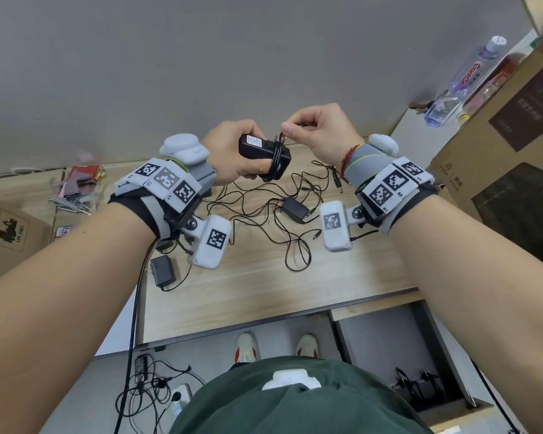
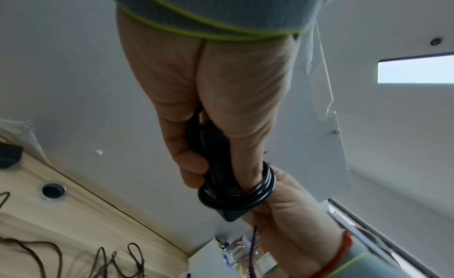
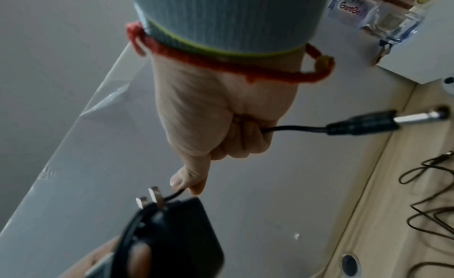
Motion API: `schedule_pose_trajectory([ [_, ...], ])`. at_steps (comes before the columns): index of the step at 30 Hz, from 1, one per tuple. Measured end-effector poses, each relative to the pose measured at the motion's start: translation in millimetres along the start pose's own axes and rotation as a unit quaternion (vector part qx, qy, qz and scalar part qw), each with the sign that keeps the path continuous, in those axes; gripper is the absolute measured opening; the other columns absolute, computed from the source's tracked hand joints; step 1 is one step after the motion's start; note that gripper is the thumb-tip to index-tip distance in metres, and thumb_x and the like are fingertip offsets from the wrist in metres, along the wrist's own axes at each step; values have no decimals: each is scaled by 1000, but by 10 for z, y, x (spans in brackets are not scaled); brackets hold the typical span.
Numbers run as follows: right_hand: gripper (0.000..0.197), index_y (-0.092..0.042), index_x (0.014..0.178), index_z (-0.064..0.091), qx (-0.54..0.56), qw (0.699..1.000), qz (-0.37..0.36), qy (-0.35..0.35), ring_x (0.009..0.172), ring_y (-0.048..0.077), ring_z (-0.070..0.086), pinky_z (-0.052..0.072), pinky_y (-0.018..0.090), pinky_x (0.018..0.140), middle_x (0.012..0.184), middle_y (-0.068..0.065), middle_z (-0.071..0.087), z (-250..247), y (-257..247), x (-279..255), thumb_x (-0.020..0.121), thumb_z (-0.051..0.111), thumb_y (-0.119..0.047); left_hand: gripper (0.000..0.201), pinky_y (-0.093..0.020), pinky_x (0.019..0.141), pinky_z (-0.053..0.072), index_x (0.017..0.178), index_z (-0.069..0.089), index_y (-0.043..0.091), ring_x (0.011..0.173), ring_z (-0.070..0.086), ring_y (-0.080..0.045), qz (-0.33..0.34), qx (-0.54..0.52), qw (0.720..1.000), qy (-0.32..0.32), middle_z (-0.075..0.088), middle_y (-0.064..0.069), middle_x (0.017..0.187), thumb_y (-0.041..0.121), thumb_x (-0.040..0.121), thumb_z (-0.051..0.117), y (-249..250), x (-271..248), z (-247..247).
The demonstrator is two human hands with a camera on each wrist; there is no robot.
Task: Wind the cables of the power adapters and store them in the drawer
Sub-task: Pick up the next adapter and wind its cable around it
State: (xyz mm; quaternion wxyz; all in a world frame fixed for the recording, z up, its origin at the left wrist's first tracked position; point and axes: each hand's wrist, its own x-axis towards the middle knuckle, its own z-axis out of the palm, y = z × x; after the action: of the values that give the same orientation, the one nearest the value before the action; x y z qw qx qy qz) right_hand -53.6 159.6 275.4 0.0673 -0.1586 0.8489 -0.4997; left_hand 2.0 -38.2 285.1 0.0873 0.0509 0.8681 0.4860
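My left hand [image 1: 232, 151] grips a black power adapter [image 1: 261, 151] held above the desk, its cable wound in several loops [image 1: 275, 166] around the body. In the left wrist view the cable loops [image 2: 245, 194] circle the adapter [image 2: 216, 165] and my thumb. My right hand [image 1: 314, 130] pinches the cable's free end [image 3: 176, 194] just beside the adapter's two metal prongs [image 3: 150, 198]; the barrel plug [image 3: 393, 121] sticks out past my curled fingers. Two more adapters [image 1: 295, 209] [image 1: 162, 270] lie on the wooden desk [image 1: 248, 292] amid tangled thin cables [image 1: 264, 214].
An open drawer [image 1: 420, 364] below the desk's right front holds dark adapters. A cardboard box [image 1: 499, 158] and a water bottle [image 1: 464, 83] stand at the right. Clutter and a small box [image 1: 10, 227] sit at the left. A cable hole [image 2: 51, 191] pierces the desk.
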Motion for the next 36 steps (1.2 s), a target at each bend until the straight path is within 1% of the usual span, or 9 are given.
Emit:
schedule_pose_trajectory([
  [4,20,-16,83,73,51,999,10,8,72,9,50,42,26,74,76,3,63,130,134,-23,95,63,-28,26,-21,53,51,89,54,10,53,65,-10,17,-76,997,-5,65,-8,74,2,80,78,91,-6,40],
  [9,24,-4,87,71,37,998,39,-18,65,4,42,35,23,65,72,-5,57,309,194,-96,98,58,-20,29,-26,54,53,90,56,10,55,66,-18,14,-139,990,33,68,-10,71,12,77,82,78,23,41],
  [12,26,-8,86,71,21,997,43,-58,49,-9,45,32,8,55,51,-25,56,382,129,-196,101,53,-18,29,-32,55,48,87,56,12,53,62,-22,8,-175,983,57,66,-9,64,13,77,82,30,70,24],
  [14,29,-5,96,72,3,996,40,-78,46,-13,47,33,6,49,44,-29,50,423,78,-255,102,50,-23,29,-30,51,45,90,55,8,50,58,-19,2,-183,980,77,64,-10,64,14,79,81,6,86,8],
  [18,28,-15,101,75,-22,994,30,-100,40,0,37,24,17,50,38,-16,36,491,54,-283,102,50,-28,33,-25,47,49,98,55,2,52,61,-21,-9,-193,974,119,64,-12,70,14,80,80,-55,109,-23],
  [21,24,-20,101,76,-30,992,27,-117,42,5,28,24,20,49,49,-11,27,533,67,-287,100,54,-29,31,-22,50,51,95,55,5,53,66,-15,-21,-187,970,156,65,-12,78,13,79,81,-142,156,-77],
  [24,22,-20,99,77,-36,992,34,-115,42,4,32,28,19,49,50,-11,35,552,30,-292,98,57,-30,28,-30,52,57,85,54,15,56,68,-13,-40,-157,971,175,65,-10,82,12,78,81,-254,190,-143],
  [28,22,-11,91,76,-10,995,47,-82,43,1,44,36,15,48,59,-7,61,548,-16,-250,95,61,-27,32,-49,67,61,81,56,20,67,71,-27,-71,-93,980,163,67,-3,75,23,73,86,-336,153,-160],
  [36,16,-13,86,63,163,984,33,-68,62,18,70,56,25,61,73,10,70,491,-94,-187,94,59,0,32,-41,63,61,83,56,25,61,71,-22,-68,-11,991,114,71,-6,82,23,70,85,-277,102,-102],
])
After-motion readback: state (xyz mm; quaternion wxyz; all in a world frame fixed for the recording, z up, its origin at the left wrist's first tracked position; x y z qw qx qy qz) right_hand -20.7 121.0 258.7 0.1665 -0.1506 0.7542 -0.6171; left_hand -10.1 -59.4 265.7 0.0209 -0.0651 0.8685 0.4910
